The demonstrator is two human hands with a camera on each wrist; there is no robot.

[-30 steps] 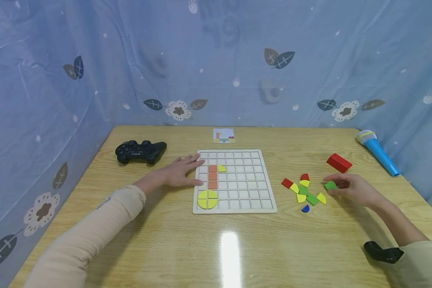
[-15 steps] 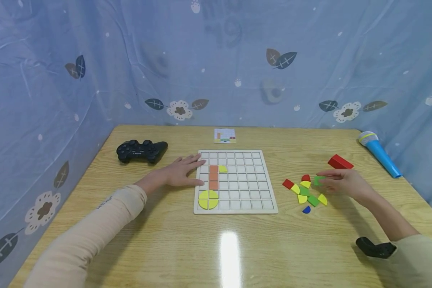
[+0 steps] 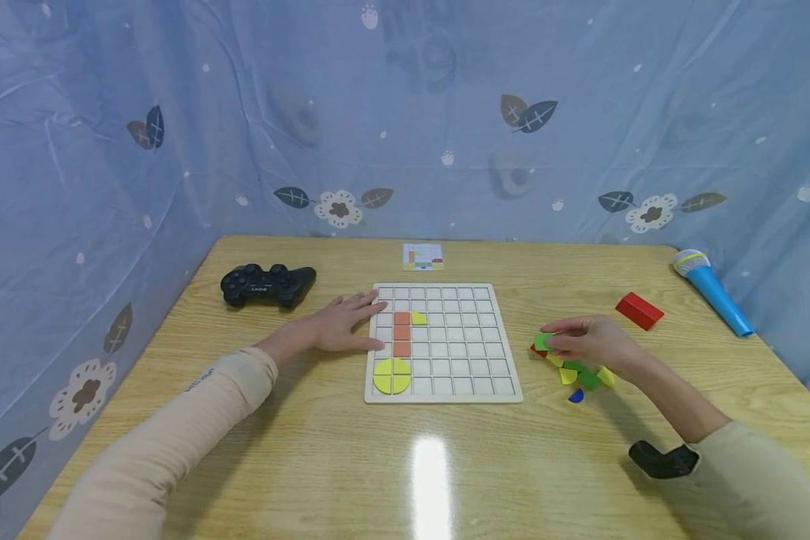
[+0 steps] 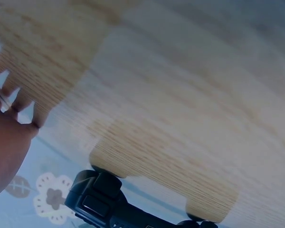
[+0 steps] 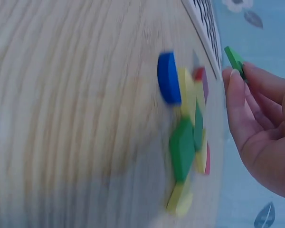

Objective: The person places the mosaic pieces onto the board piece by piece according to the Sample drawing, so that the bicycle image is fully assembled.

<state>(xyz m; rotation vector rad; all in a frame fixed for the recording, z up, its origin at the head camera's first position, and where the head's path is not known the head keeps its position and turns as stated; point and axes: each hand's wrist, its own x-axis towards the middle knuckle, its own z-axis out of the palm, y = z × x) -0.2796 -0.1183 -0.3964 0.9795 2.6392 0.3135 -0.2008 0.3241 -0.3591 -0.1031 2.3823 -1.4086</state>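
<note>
My right hand (image 3: pixel 594 346) pinches a green square tile (image 3: pixel 542 342) between thumb and fingers, held above the loose pieces; the right wrist view shows the tile (image 5: pixel 234 59) raised off the table. My left hand (image 3: pixel 340 324) rests with fingers spread on the left edge of the white grid board (image 3: pixel 459 367). On the board sit a column of orange squares (image 3: pixel 401 333), a yellow quarter-circle (image 3: pixel 419 319) and a yellow circle (image 3: pixel 391 376) made of quarter pieces. Beneath the right hand lie yellow pieces, green squares (image 5: pixel 182 149), red pieces and a blue half-circle (image 3: pixel 576 395), partly covered by the hand.
A small pattern card (image 3: pixel 423 256) lies behind the board. A black game controller (image 3: pixel 267 285) is at the left. To the right are a red block (image 3: pixel 640 310) and a blue toy microphone (image 3: pixel 715 296). Blue curtain (image 3: pixel 405 150) surrounds the table (image 3: pixel 297 465).
My right hand has carried the green square tile leftward from the right of the loose pieces to above them, close to the board. My left hand stays on the board's edge.
</note>
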